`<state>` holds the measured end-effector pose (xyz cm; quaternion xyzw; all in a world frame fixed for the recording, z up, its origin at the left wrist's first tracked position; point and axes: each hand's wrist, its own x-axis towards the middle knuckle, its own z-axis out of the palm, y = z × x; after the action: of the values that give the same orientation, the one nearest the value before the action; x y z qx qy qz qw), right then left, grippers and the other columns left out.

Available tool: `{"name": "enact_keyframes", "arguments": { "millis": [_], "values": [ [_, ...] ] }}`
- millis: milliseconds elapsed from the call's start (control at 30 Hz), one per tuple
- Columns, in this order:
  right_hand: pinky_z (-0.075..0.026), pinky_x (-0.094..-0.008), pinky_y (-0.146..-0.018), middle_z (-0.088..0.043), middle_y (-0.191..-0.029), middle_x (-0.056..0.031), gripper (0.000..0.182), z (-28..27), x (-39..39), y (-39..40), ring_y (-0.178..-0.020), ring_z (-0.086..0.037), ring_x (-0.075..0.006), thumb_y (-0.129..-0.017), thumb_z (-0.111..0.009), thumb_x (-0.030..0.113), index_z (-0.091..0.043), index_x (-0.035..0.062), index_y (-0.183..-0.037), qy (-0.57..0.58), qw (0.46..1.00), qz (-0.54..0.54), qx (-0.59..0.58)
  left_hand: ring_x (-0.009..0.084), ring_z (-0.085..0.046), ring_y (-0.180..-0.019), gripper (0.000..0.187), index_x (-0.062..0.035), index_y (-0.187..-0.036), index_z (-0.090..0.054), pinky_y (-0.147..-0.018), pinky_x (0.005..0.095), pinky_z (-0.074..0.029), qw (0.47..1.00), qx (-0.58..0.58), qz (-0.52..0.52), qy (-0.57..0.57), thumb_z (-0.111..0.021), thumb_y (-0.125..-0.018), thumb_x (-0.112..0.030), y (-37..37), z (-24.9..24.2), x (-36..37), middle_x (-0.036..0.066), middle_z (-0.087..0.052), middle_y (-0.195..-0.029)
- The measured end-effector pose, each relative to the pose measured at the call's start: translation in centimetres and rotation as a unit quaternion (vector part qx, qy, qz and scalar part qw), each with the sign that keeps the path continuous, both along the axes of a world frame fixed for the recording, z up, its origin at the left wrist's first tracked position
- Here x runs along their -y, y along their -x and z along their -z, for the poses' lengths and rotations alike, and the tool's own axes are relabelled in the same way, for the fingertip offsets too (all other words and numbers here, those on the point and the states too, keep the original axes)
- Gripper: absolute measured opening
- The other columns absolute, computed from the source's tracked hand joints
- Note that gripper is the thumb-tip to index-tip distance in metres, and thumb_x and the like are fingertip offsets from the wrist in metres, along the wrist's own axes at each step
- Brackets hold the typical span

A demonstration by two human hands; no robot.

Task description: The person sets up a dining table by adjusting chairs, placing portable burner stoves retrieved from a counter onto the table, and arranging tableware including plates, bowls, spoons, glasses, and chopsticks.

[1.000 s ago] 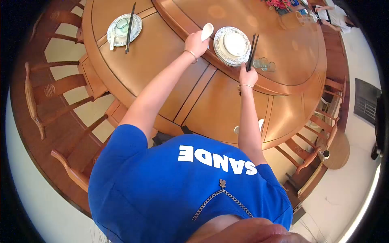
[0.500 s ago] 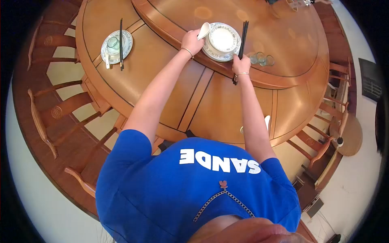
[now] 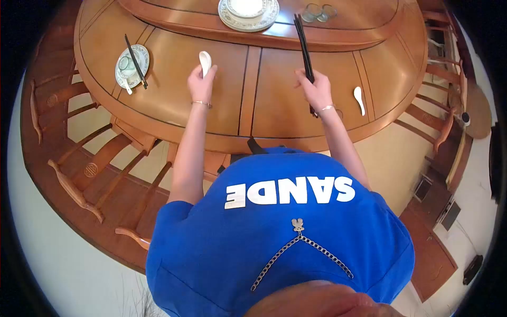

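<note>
My left hand [image 3: 201, 84] is closed around a white soup spoon [image 3: 205, 61], its bowl pointing away from me above the table's near section. In my right hand [image 3: 317, 91] is a bundle of black chopsticks [image 3: 303, 47], held upright with the long ends away from me. A stack of patterned plates [image 3: 248, 23] with white bowls [image 3: 245, 6] on it stands on the raised turntable, apart from both hands. Another white spoon [image 3: 359, 100] lies on the table to the right of my right hand.
On the left is a place setting: a patterned plate [image 3: 141, 52] with a glass [image 3: 124, 63], a spoon and black chopsticks [image 3: 135, 61]. Several glasses [image 3: 318, 12] stand on the turntable [image 3: 348, 34]. Wooden chairs [image 3: 79, 185] ring the round table [image 3: 227, 113].
Both hands have drawn back toward me from the plate stack, left with the spoon, right with the chopsticks. The view has shifted, so the stack now sits at the top edge.
</note>
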<state>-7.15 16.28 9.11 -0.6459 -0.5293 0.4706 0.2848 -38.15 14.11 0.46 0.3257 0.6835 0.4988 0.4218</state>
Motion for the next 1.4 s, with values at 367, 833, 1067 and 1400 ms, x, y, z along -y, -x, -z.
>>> {"name": "enact_keyframes", "arguments": {
  "millis": [367,833,1067,1400],
  "values": [
    [-0.048,-0.0304,-0.059,-0.066,-0.067,-0.0095,0.036,1.4,10.2,-17.9,-0.06,-0.062,-0.0173,-0.079,-0.074,0.033,-0.07,-0.0014,-0.087,-0.009,0.955,0.145,0.258,0.0047,-0.04,-0.041,0.013,-0.0044,-0.093,-0.052,-0.033,0.022,-0.029,0.954,0.22,0.093,0.18,-0.061,-0.088,-0.011,-9.3,2.4,13.7,-0.003,-0.048,-0.059],
    [-0.051,-0.0414,-0.082,-0.061,-0.099,-0.0203,0.054,5.5,8.5,-19.8,-0.092,-0.061,-0.0354,-0.067,-0.082,0.028,-0.063,0.0033,-0.111,-0.105,0.949,-0.092,0.284,0.0086,-0.049,-0.043,0.024,0.0004,-0.099,-0.049,-0.035,0.0247,-0.038,0.981,0.081,0.068,0.162,-0.065,-0.088,-0.013,-18.8,2.0,13.0,0.002,-0.053,-0.062],
    [-0.049,-0.0409,-0.071,-0.061,-0.085,-0.0172,0.043,0.8,0.6,-20.4,-0.078,-0.06,-0.0326,-0.067,-0.08,0.029,-0.064,-0.0002,-0.094,-0.231,0.945,-0.066,0.22,0.009,-0.05,-0.045,0.027,0.0018,-0.101,-0.048,-0.035,0.025,-0.038,0.98,0.09,0.046,0.171,-0.065,-0.088,-0.015,-24.4,1.4,13.0,0.004,-0.054,-0.063],
    [-0.05,-0.0414,-0.079,-0.065,-0.096,-0.021,0.059,0.5,-16.4,-13.0,-0.089,-0.063,-0.0348,-0.065,-0.081,0.04,-0.061,-0.0047,-0.098,-0.243,0.952,-0.054,0.178,0.0101,-0.05,-0.045,0.03,0.0036,-0.105,-0.048,-0.037,0.026,-0.039,0.976,0.106,0.041,0.186,-0.065,-0.088,-0.015,-27.1,1.7,11.8,0.004,-0.055,-0.065]
  ]
}}
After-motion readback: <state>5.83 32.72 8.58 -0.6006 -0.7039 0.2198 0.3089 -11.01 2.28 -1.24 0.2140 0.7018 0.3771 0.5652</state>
